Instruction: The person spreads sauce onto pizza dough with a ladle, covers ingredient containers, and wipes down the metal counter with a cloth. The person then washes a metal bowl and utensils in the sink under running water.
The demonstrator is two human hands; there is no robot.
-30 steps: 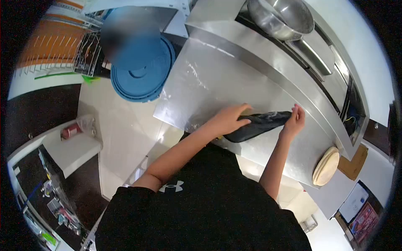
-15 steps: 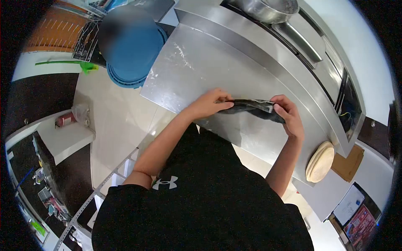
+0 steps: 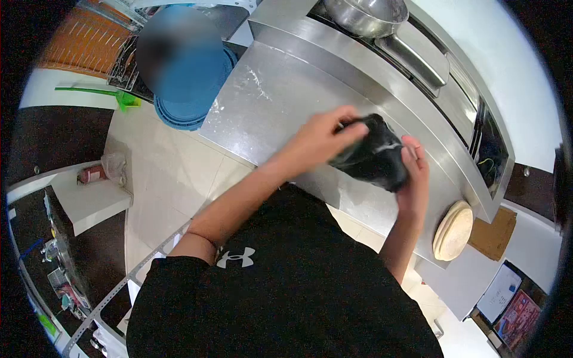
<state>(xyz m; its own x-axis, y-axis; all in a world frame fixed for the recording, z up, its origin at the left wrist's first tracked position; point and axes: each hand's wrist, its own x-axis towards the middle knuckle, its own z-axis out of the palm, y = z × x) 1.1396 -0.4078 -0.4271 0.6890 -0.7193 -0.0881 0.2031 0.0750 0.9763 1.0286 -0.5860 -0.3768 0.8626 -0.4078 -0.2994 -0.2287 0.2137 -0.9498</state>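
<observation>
A black, shiny, pliable item with whitish smears, perhaps a plastic bag (image 3: 373, 152), is held between both hands above the steel counter (image 3: 286, 95). My left hand (image 3: 325, 137) grips its upper left side between thumb and fingers, slightly blurred by motion. My right hand (image 3: 414, 170) is closed on its right edge. Whatever lies inside or under the black item cannot be seen. A stack of round flat pale discs (image 3: 453, 231) rests at the counter's right end.
A steel pan (image 3: 370, 18) with a long handle sits beyond the raised back ledge. A blue lidded bin (image 3: 190, 95) stands left of the counter, partly blurred. Cardboard (image 3: 496, 234) lies at the right. White powder marks the counter's left part.
The black item was a narrow folded strip and now shows a broader face. Both hands have lifted slightly away from the body, and my left hand has moved right.
</observation>
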